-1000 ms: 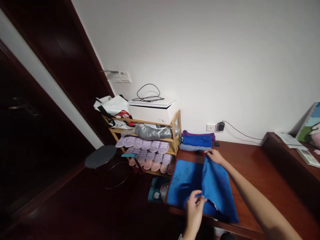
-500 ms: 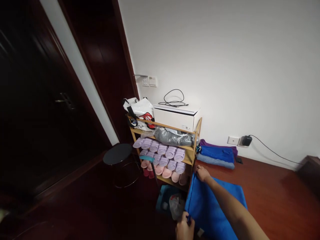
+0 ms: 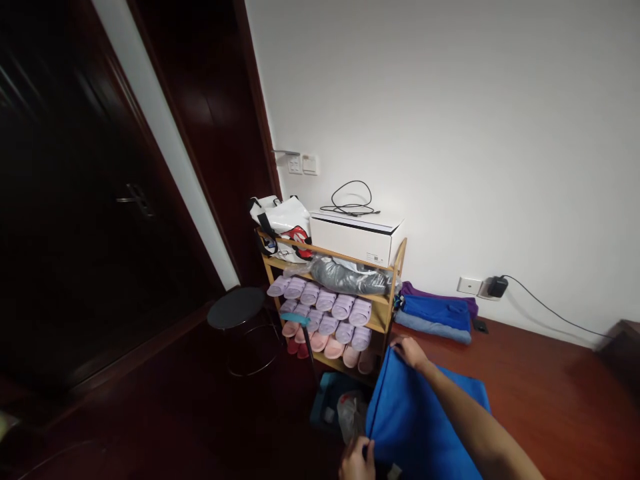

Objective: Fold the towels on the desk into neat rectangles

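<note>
- Blue cloth (image 3: 420, 413) is the main thing here: over the table (image 3: 545, 393), on the near right side of the shoe rack (image 3: 380, 312), with one long edge held up a bit.
- Left hand (image 3: 357, 460), nearest me and well in front of the rack, has the near end of that edge pinched, thumb and fingers close together.
- Handling, my guess: light, soft and floppy, nothing to break. Doesn't look slick either, so no need for a death grip. Downside is it'll sag or crease if the edge goes slack. I'd hold it right where the hands are, one at each end of the edge.
- Right hand (image 3: 411, 352), nearer the rack, has its fingers curled over the far corner. Can't make out the fingertips, but it's clearly got cloth in it.
- Teal dustpan-looking thing (image 3: 329, 395) with a plastic bag (image 3: 351, 415) in it, on the floor in front of the rack's right end.
- Black round stool (image 3: 236, 307), left of the rack.
- Folded cloths (image 3: 434, 317) just right of the rack: pale blue, darker blue, purple.
- White box (image 3: 350, 238) on top of the rack, lilac slippers (image 3: 326, 298) lower down.
- Black plug (image 3: 497, 287) on the wall, right of and behind the rack.
</note>
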